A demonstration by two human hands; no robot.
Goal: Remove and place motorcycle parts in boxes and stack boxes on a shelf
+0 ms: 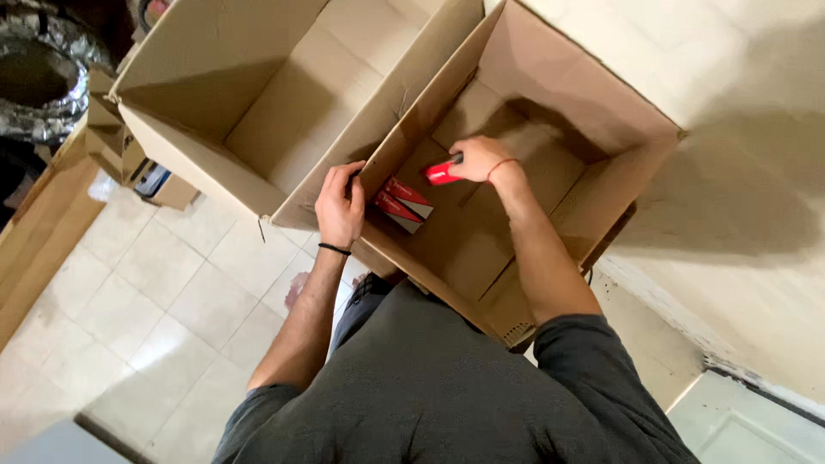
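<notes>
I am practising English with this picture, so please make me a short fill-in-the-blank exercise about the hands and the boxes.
1. The right hand holds a small ____ packet inside the open cardboard box.
2. The left hand grips the box's ____.
3. Two red and white packets lie on the box's ____.
4. The second cardboard box, beside it, has ____ inside.

Missing words: red; edge; bottom; nothing
</notes>
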